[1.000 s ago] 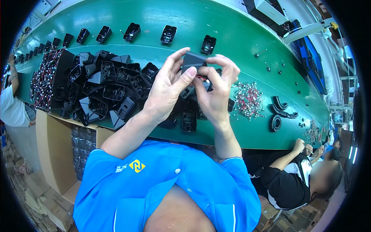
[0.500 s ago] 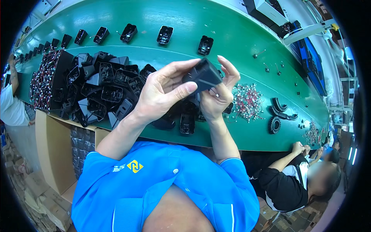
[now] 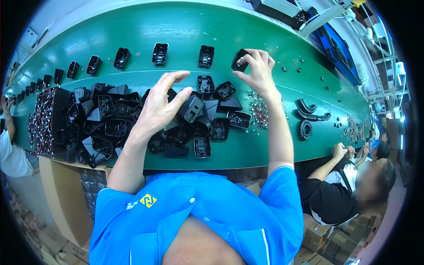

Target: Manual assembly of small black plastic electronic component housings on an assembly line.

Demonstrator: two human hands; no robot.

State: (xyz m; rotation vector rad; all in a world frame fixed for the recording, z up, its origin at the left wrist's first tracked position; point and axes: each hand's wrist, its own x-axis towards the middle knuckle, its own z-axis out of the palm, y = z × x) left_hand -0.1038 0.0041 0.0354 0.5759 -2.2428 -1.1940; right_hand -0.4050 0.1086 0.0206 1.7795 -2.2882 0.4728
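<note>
Your right hand (image 3: 259, 73) grips a black housing (image 3: 239, 61) externally, likely sparing its hollow, toward the table's (image 3: 247, 154) far edge; left hand (image 3: 161, 100) open.

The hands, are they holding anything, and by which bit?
The right hand holds a black case by its right-hand side; the left hand holds nothing.

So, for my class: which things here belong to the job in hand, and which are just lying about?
Likely the job: black housing in the right hand, row of black housings, jumbled housings, small wired parts.

Apparently lying about: curved black strips, cardboard box.
</note>
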